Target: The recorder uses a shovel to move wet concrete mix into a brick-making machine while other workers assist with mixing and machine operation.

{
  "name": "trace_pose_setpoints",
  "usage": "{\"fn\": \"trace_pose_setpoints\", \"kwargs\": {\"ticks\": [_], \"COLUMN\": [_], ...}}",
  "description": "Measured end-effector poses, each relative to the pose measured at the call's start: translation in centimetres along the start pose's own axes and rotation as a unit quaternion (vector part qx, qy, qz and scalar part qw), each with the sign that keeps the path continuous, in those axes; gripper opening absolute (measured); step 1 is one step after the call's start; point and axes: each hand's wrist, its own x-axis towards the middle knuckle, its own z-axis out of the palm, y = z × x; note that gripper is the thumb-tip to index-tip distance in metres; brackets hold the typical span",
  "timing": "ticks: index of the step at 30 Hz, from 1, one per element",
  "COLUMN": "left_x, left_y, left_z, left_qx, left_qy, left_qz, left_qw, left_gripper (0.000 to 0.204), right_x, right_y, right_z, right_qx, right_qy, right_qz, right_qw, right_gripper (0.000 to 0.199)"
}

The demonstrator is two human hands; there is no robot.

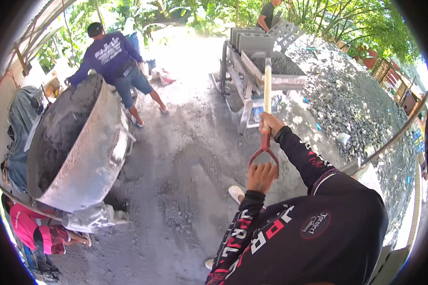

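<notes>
A shovel with a pale wooden shaft [267, 88] and a red D-shaped handle [265, 151] stretches away from me. My left hand [262, 177] is closed around the handle's crossbar. Further up, my right hand [270, 124] wraps the lower shaft, just above the red socket. The shovel's far end reaches over a raised wooden box [283, 80] that holds grey mix [281, 65]. Against the grey blocks behind, its blade is hard to make out. Several hollow concrete blocks [257, 42] stand at the box's far side.
At left, a large tilted mixer drum [92, 152] holds wet grey mix. A person in purple [110, 57] stands behind it; another in pink [26, 225] crouches at its near side. Beyond the blocks is a third person [267, 16]. A gravel heap [352, 109] slopes along the right.
</notes>
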Motion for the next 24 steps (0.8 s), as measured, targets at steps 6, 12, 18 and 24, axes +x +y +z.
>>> {"fn": "trace_pose_setpoints", "kwargs": {"ticks": [6,12,18,24], "left_x": [-34.4,-67.6,-80.8,-74.8], "left_y": [-2.1,8.4,38.7,29.7], "left_z": [-11.4,-20.4,-35.2,-39.4], "left_qx": [-0.119,-0.040,0.298,0.215], "left_qy": [0.302,0.440,-0.108,-0.070], "left_qz": [-0.356,-0.737,-0.761,-0.930], "left_qw": [0.876,0.512,0.566,0.290], "left_gripper": [0.022,0.015,0.015,0.014], "right_x": [-11.7,-12.6,-49.6,-57.6], "right_y": [17.8,52.2,91.0,98.2], "right_z": [17.3,23.8,20.1,18.0], "right_qx": [-0.020,0.009,-0.150,-0.178], "right_qy": [-0.207,-0.149,-0.052,-0.098], "right_qz": [0.112,0.316,0.734,0.792], "right_qw": [0.972,0.937,0.660,0.576], "right_gripper": [0.035,0.020,0.021,0.021]}}
